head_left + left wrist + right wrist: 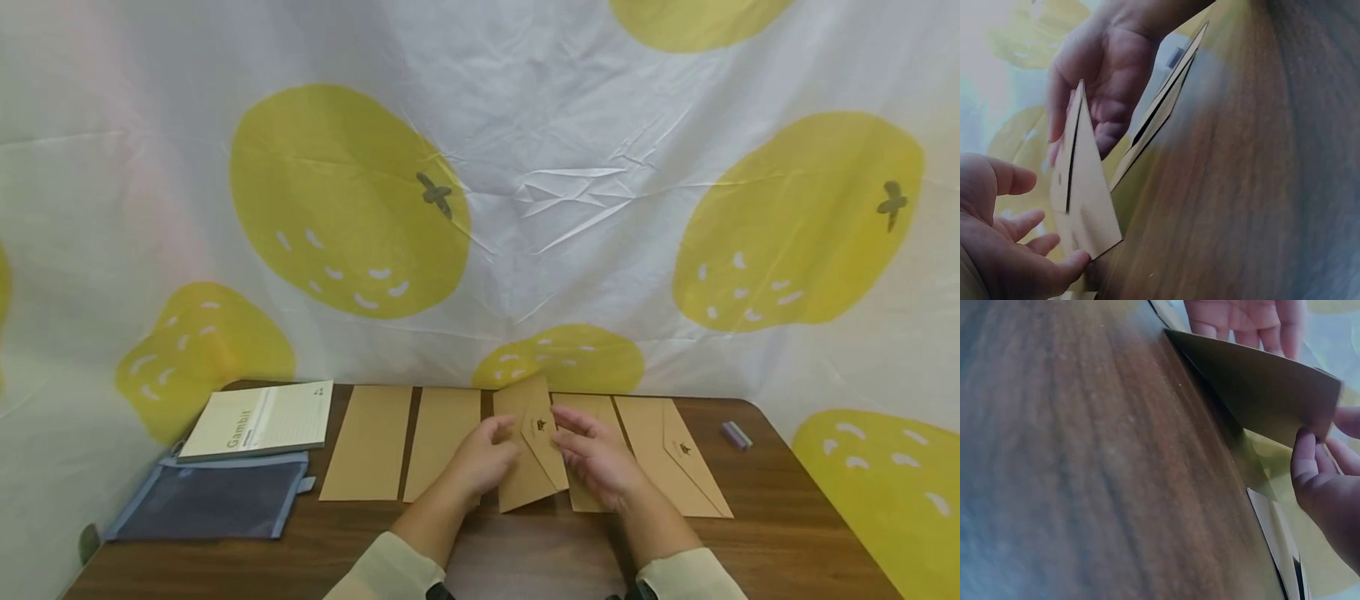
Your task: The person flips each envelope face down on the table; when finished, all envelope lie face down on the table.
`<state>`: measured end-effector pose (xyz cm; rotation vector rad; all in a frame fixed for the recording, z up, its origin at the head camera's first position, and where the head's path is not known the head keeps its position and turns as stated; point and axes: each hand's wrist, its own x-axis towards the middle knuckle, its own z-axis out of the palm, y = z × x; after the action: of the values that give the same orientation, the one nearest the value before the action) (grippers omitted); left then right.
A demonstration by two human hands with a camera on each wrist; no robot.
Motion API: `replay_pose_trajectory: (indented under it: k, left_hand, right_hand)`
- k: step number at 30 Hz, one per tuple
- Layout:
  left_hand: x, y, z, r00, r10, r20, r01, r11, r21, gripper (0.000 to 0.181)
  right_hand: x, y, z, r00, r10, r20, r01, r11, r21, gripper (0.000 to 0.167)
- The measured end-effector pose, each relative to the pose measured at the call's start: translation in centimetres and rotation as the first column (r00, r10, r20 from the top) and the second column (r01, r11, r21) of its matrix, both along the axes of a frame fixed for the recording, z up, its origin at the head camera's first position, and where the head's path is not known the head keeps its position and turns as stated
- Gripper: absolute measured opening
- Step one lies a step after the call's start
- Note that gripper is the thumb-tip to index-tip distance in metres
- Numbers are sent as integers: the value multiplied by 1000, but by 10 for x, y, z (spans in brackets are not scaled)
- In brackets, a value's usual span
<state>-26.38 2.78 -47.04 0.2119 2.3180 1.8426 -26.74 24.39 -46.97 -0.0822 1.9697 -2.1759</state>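
A brown kraft envelope [532, 450] with a pointed flap and a dark crown print is raised and tilted above the table. My right hand [600, 454] pinches its right edge between thumb and fingers, seen closely in the right wrist view, where the hand [1329, 478] is at the corner. My left hand [1013, 237] is by the opposite side with loosely spread fingers, a fingertip at the envelope's lower edge. More kraft envelopes lie in a row: two plain ones [367, 442] [444, 433] on the left, one partly covered by my right hand, and a flap-up one [667, 450] on the right.
On the left a cream notebook [288, 417] marked Gambit overlaps a blue mesh zip pouch [213, 500]. A small purple-grey block [737, 435] sits at the right on the brown wooden table [810, 517]. Behind hangs a white curtain [570, 267] with yellow fruit prints.
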Motion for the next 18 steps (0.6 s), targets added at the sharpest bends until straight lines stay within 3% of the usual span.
replay_pose_trajectory:
  k: [6, 18]
  left_hand:
    - [-1, 10, -1, 1000, 21, -5, -21, 999, 50, 50]
    - [-10, 21, 14, 1000, 25, 8, -25, 996, 82, 48]
  right_hand:
    - [0, -3, 0, 1000, -6, 1, 6, 1000, -29, 65]
    - [2, -5, 5, 999, 48, 15, -47, 996, -76, 68]
